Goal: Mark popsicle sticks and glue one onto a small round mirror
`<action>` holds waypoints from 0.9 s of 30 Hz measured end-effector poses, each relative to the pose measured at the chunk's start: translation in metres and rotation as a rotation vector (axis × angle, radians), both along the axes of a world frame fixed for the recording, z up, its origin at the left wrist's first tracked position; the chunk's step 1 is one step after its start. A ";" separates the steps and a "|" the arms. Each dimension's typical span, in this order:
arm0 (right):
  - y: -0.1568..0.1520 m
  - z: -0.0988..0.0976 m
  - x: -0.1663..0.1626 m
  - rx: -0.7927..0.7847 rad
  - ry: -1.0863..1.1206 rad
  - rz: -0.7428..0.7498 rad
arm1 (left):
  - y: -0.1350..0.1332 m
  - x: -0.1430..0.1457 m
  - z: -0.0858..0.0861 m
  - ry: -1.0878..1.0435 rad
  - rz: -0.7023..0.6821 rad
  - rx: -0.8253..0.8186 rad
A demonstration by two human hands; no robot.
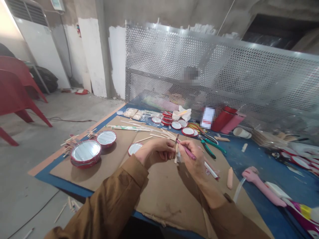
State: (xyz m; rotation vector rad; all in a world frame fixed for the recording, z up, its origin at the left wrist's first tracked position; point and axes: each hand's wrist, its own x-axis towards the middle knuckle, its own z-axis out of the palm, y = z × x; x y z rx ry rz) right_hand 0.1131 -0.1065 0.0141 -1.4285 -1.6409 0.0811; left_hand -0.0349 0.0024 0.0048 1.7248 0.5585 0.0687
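Over the cardboard sheet (164, 196), my left hand (160, 151) pinches a thin wooden stick (177, 138) held nearly upright. My right hand (194, 159) meets it from the right, its fingers closed on a purple pen-like tool (187, 152) whose tip is at the stick. Something small and pale lies between the hands; I cannot make out what. Behind my left wrist is a round white disc with a red rim (134, 148), partly hidden. Several loose wooden sticks (169, 134) lie just beyond the hands.
Stacked red-rimmed round pieces (86, 152) stand at the left. Green-handled pliers (208, 148) lie right of my hands. A pink glue gun (264, 187) rests on the blue table at right. A perforated metal panel (159, 56) stands behind, with a phone (207, 118) before it.
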 end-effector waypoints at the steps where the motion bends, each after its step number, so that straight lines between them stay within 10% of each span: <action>1: 0.000 0.001 0.000 -0.002 0.004 -0.006 | 0.000 0.000 -0.001 -0.002 0.002 0.002; 27: 0.002 0.001 -0.001 0.033 0.019 -0.025 | -0.001 -0.004 -0.003 -0.048 0.020 0.020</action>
